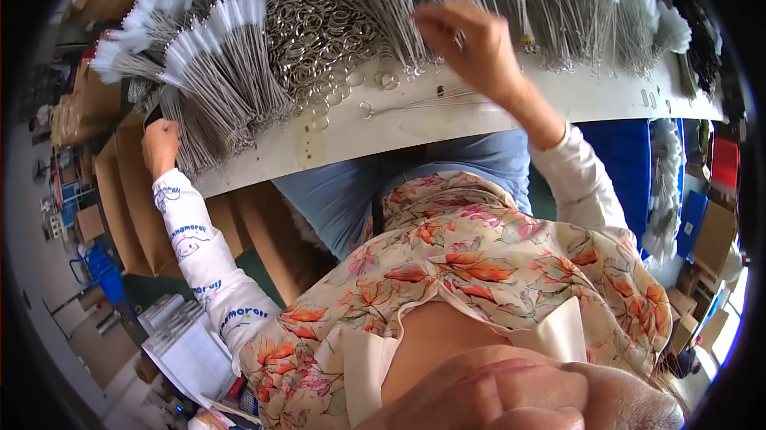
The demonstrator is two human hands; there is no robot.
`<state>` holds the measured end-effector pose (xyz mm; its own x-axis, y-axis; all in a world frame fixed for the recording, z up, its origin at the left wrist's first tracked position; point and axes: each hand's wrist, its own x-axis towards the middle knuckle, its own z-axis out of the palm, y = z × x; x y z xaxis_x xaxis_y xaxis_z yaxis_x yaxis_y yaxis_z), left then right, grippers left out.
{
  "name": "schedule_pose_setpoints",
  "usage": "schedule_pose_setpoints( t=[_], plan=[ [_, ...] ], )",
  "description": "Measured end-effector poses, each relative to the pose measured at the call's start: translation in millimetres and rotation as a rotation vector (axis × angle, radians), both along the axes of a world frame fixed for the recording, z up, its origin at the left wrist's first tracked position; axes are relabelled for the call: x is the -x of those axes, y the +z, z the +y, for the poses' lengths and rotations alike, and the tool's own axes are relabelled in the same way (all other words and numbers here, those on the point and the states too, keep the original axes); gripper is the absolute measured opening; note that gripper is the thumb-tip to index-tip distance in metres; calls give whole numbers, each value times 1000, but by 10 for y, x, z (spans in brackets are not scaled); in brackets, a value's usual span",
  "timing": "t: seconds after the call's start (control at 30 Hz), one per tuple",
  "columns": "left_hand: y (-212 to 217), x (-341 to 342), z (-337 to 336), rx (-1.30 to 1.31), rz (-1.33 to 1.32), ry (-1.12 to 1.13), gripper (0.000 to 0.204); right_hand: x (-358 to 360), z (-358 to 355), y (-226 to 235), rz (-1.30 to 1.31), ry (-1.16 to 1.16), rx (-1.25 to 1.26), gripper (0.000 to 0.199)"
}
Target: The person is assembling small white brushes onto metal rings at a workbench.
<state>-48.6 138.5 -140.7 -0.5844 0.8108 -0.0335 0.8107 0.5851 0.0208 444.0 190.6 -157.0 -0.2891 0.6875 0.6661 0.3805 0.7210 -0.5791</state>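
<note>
My left hand [162,145] is closed at the table's left end, beside bundled wire brushes; a small black thing [153,116] shows at its fingers, its kind unclear. My right hand [472,45], slightly blurred, is raised over the front of the brush bundles with curled fingers. A small shiny metal bit shows at those fingers, too small to name. Below that hand a few thin wire brushes [431,101] lie on the white table [275,155], with a metal ring [365,110] at their looped end. A heap of metal split rings [323,27] lies between the hands.
Brush bundles with white bristles [215,39] stand left of the rings, and more bundles [558,11] line the back right. Darker brushes [698,47] lie at the far right. Under the table are a cardboard box [132,199] at left and blue bins [618,163] at right.
</note>
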Motion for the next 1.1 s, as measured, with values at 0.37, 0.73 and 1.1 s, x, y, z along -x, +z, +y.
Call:
schedule_pose_setpoints(
  t=[0.37, 0.73, 1.1],
  plan=[
    [161, -591, 103, -1079, -843, -124, 17, 124, 745, 131, -389, -406, 228, 28],
    [-54, -1272, 470, -323, -150, -314, 24, 145, 742, 147, -125, -355, 382, 27],
    [247, -1722, 422, -1067, -602, -489, 18, -38, 557, 397, 919, 378, 417, 7]
  ],
)
